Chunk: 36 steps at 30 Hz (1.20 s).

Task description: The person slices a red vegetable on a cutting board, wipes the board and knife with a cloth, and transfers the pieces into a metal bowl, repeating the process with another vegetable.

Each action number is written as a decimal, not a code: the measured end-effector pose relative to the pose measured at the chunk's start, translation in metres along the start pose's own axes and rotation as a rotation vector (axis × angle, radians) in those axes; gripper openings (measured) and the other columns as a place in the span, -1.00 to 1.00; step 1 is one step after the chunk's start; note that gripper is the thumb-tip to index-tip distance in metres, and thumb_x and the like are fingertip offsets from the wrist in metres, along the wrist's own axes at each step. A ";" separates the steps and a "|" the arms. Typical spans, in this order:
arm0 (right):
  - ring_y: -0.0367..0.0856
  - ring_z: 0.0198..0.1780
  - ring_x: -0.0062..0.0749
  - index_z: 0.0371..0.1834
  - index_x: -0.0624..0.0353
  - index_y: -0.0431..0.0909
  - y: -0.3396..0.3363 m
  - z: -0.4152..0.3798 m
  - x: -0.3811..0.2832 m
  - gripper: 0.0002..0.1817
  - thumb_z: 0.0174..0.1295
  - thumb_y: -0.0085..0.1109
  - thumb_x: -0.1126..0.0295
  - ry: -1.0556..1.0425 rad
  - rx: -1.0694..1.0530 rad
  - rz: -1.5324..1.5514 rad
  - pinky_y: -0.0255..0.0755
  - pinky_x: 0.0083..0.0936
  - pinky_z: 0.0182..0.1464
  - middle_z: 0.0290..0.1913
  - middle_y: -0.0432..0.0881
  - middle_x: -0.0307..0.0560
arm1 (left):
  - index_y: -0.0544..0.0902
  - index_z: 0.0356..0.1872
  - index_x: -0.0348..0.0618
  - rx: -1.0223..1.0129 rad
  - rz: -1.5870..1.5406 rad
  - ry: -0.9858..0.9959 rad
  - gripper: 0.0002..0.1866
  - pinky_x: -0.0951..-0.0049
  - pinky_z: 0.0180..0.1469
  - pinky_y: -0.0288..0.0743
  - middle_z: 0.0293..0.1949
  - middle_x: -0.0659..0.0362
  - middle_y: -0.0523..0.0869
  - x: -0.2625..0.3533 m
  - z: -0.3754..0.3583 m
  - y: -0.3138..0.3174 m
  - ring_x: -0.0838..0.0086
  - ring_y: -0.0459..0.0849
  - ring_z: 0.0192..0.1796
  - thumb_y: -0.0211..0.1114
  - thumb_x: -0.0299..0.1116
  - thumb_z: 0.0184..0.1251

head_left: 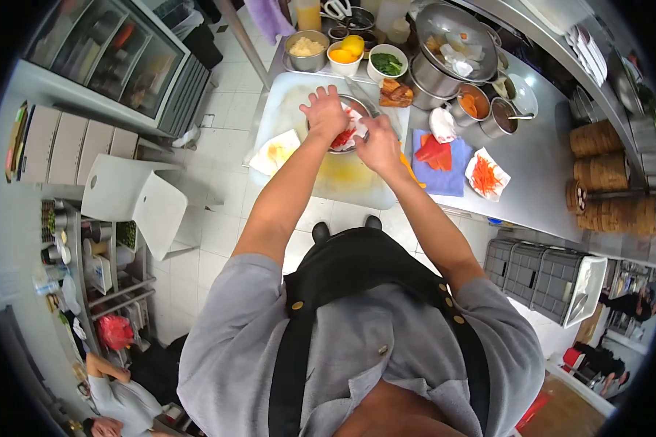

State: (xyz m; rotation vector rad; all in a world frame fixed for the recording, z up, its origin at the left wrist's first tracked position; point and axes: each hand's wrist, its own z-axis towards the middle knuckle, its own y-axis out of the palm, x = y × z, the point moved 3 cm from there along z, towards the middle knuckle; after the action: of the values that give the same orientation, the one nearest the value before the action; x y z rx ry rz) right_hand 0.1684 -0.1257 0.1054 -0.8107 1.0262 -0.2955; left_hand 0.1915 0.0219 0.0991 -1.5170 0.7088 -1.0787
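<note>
A metal bowl stands on the white cutting board, with white paper and red shreds inside. Over the bowl's left side is my left hand, its fingers spread. My right hand is at the bowl's right edge with its fingers bent inward; whatever it may hold is hidden. On the board's left lies a yellow-stained white paper. A browned piece of food sits at the board's back right corner. Right of the board, a red piece rests on a blue cloth.
Behind the board are tubs of pale mince, yellow food and chopped greens. Metal pots and a paper of orange shreds stand at the right. A white chair is at the left. Other people are further off.
</note>
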 end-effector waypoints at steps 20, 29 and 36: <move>-0.01 0.44 0.14 -0.28 -0.03 0.77 0.049 0.083 0.022 -0.75 0.07 0.24 0.13 0.274 -0.047 -0.078 0.09 0.30 0.27 0.44 0.19 -0.06 | 0.56 -0.25 -0.23 -0.056 -0.289 -0.012 -0.71 0.09 -0.05 0.55 -0.24 -0.13 0.71 -0.050 0.008 0.016 -0.03 0.68 -0.10 0.37 -0.37 0.00; -0.02 0.49 0.04 -0.25 -0.14 0.76 0.031 0.056 0.039 -0.72 -0.10 0.44 0.18 0.168 -0.174 -0.172 0.11 0.28 0.28 0.45 0.23 -0.08 | 0.59 -0.21 -0.26 -0.018 -0.531 -0.030 -0.70 0.13 -0.04 0.57 -0.28 -0.15 0.72 -0.071 0.005 0.032 -0.02 0.70 -0.13 0.37 -0.36 0.03; -0.12 0.52 0.15 -0.16 -0.03 0.72 0.024 0.042 0.022 -0.73 0.06 0.17 0.42 0.094 -0.293 -0.488 0.01 0.31 0.34 0.50 0.07 0.05 | 0.60 -0.28 -0.27 -0.032 -0.356 -0.115 -0.71 0.05 -0.04 0.54 -0.24 -0.09 0.68 -0.060 -0.004 0.029 -0.06 0.64 -0.07 0.42 -0.35 -0.01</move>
State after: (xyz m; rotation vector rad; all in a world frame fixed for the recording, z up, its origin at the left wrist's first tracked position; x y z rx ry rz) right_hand 0.2113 -0.1029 0.0856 -1.3249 0.9612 -0.6122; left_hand 0.1664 0.0660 0.0553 -1.7602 0.3846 -1.2345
